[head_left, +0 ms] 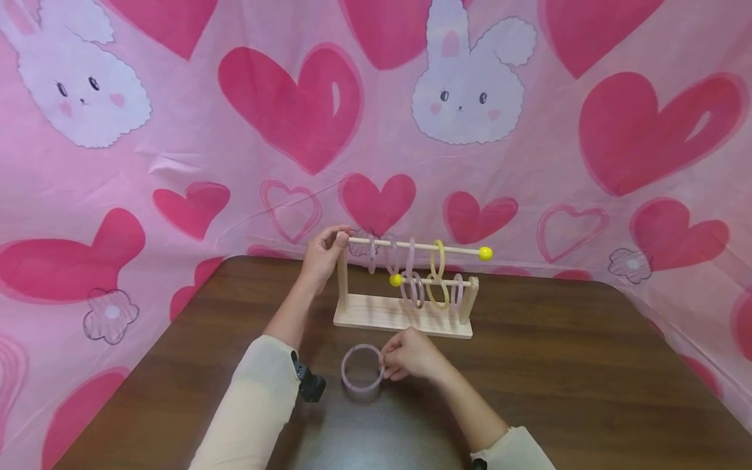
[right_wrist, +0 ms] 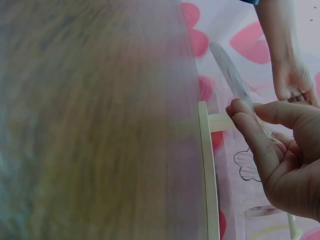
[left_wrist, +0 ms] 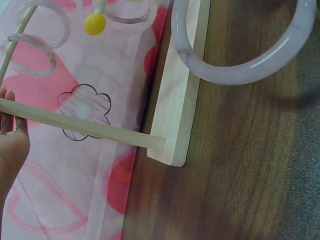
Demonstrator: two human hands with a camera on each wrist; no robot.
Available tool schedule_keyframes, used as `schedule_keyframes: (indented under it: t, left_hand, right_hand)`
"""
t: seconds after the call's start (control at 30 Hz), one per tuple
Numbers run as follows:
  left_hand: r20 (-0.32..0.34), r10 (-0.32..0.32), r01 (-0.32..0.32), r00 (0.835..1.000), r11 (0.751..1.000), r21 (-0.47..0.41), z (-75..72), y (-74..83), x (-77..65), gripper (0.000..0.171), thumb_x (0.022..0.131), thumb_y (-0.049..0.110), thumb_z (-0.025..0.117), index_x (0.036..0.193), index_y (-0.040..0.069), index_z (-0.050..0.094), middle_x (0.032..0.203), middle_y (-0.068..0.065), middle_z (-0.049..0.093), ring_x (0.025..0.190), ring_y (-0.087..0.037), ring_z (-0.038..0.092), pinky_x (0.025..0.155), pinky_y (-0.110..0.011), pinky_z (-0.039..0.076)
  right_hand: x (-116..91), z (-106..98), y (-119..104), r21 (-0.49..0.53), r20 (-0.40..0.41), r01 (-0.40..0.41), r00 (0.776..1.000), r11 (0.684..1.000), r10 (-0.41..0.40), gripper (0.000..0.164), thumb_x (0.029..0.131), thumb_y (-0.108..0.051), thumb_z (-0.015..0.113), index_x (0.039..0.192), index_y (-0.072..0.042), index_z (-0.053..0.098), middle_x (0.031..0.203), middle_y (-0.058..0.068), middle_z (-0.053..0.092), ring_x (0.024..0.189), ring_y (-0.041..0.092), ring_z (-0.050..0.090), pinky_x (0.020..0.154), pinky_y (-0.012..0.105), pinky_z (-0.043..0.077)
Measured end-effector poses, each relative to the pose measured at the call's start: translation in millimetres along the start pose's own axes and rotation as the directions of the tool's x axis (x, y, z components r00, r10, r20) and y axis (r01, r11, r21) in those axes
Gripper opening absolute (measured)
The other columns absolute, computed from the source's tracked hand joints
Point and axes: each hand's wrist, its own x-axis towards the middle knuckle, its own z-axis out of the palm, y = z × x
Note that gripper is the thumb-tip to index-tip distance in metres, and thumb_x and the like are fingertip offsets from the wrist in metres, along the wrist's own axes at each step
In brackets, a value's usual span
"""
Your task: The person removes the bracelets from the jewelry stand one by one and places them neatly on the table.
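A light wooden bangle rack [head_left: 403, 318] with two horizontal rods stands on the table. My left hand [head_left: 320, 262] holds the top of its tall left post, thumb and fingers about the wood. My right hand [head_left: 414, 356] pinches a pale lilac bangle [head_left: 343, 371] by its right side, in front of the rack and apart from it. In the right wrist view this bangle [right_wrist: 230, 71] shows edge-on between thumb and fingers. On the upper rod hang several pale bangles and a yellow bangle [head_left: 435, 262]. Pale bangles [head_left: 458, 292] and another yellow one hang on the lower rod.
Yellow balls cap the free ends of the upper rod [head_left: 485, 253] and the lower rod [head_left: 396, 280]. Under the rack is a dark brown wooden table [head_left: 564, 391]. A pink cloth [head_left: 388, 150] with hearts and rabbits hangs behind it.
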Motion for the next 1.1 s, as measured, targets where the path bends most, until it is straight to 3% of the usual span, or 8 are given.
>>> schedule_keyframes:
  t: [0.27,0.47,0.6,0.7,1.1]
  left_hand:
    - [0.000,-0.025,0.025,1.000,1.000,0.000,-3.8,0.0,-3.6,0.030,0.092,0.010,0.055,0.116,-0.007,0.055,0.113,-0.024,0.058,0.105,-0.019,0.053,0.093,-0.030,0.041]
    - [-0.002,-0.038,0.038,0.999,0.999,0.006,-3.3,0.8,-3.2,0.032,0.092,0.013,0.057,0.117,-0.006,0.055,0.097,0.007,0.063,0.101,-0.013,0.053,0.090,-0.028,0.041]
    - [0.001,-0.029,0.029,1.000,1.000,0.002,-1.4,-0.4,-1.0,0.034,0.092,0.013,0.056,0.118,-0.008,0.053,0.107,-0.012,0.063,0.101,-0.013,0.053,0.092,-0.029,0.041]
    - [0.000,-0.027,0.027,1.000,1.000,-0.006,-2.2,-1.6,-1.1,0.034,0.092,0.012,0.056,0.118,-0.009,0.052,0.117,-0.027,0.054,0.103,-0.014,0.053,0.094,-0.031,0.040]
    - [0.015,0.000,0.000,1.000,1.000,-0.027,-2.2,-2.9,-0.1,0.036,0.091,0.014,0.057,0.117,-0.010,0.052,0.116,-0.030,0.054,0.104,-0.022,0.054,0.095,-0.032,0.041]
  right_hand:
    - [-0.5,3.8,1.4,-0.011,-0.003,-0.022,1.000,1.000,0.022,0.011,0.078,0.007,0.056,0.082,0.013,0.065,0.063,0.014,0.065,0.056,0.022,0.064,0.053,0.031,0.054]
    - [-1.4,6.0,1.9,-0.037,-0.021,-0.037,0.999,0.999,0.036,0.011,0.078,0.009,0.055,0.077,0.012,0.065,0.059,0.012,0.063,0.053,0.019,0.063,0.051,0.029,0.054]
    - [-1.8,5.1,1.5,-0.057,-0.024,-0.046,0.999,0.997,0.045,0.011,0.079,0.009,0.056,0.075,0.012,0.065,0.058,0.013,0.063,0.053,0.020,0.063,0.050,0.029,0.053]
    - [-2.1,6.0,0.2,-0.066,-0.021,-0.060,0.998,0.996,0.059,0.008,0.081,0.008,0.058,0.078,0.012,0.065,0.060,0.013,0.064,0.055,0.021,0.064,0.050,0.029,0.054]
    - [-3.3,6.5,-0.7,-0.066,-0.013,-0.079,0.997,0.995,0.078,0.011,0.079,0.008,0.061,0.088,0.014,0.064,0.066,0.016,0.065,0.062,0.025,0.066,0.054,0.031,0.054]
